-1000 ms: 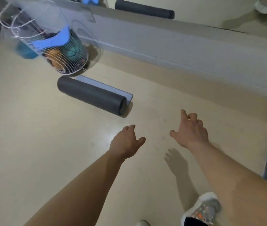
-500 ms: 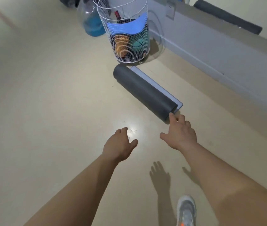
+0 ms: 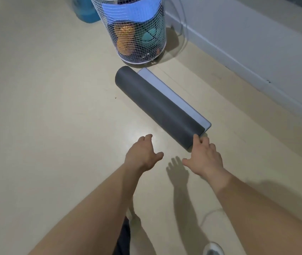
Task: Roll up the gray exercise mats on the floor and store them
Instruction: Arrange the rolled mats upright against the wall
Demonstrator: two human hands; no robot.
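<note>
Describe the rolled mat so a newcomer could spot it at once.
Find the pale grey wall, where a white wire-mesh basket stands. On the floor before it lies the dark grey rolled foam mat, the only long cylinder, one pale end unrolled.

- Top centre, a white wire basket [image 3: 162, 43] stands upright on the floor, close to the wall.
- Inside it, a blue rolled piece [image 3: 128, 11] sits high, with an orange item [image 3: 124, 35] and a teal one [image 3: 149, 36] showing through the mesh below.
- Upper left, just behind the basket, there's a blurred blue object [image 3: 85, 10], cut off by the frame edge.
- A grey wall [image 3: 247, 43] runs down the right side, a thin white cable [image 3: 184, 24] looping against it.
- The beige floor [image 3: 45, 107] fills the left half, glossy, with one dark speck [image 3: 115, 97].
</note>
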